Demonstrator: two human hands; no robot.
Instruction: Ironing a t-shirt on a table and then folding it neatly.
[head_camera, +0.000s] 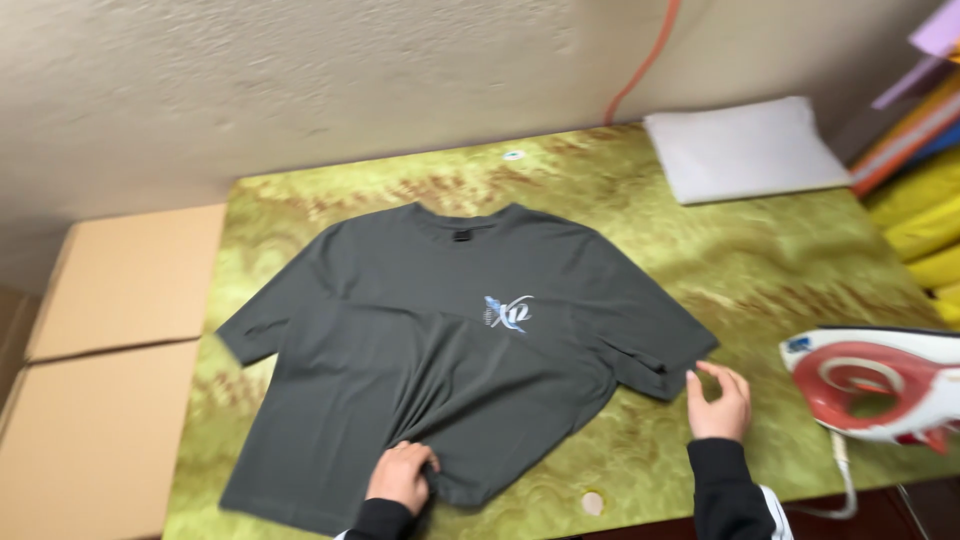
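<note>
A dark grey T-shirt (430, 350) with a small blue and white chest print lies face up on a table with a green and brown mottled cover (760, 270). My left hand (400, 477) pinches a bunch of cloth at the shirt's bottom hem, pulling folds toward it. My right hand (720, 400) hovers with fingers apart just beside the tip of the shirt's right sleeve, touching or almost touching its edge. Both wrists wear black sleeves.
A red and white clothes iron (880, 385) lies at the table's right edge, its cord hanging down. A stack of white paper (745, 150) sits at the far right corner. Cardboard boxes (110, 350) stand left of the table; yellow folded items (925, 225) are at the right.
</note>
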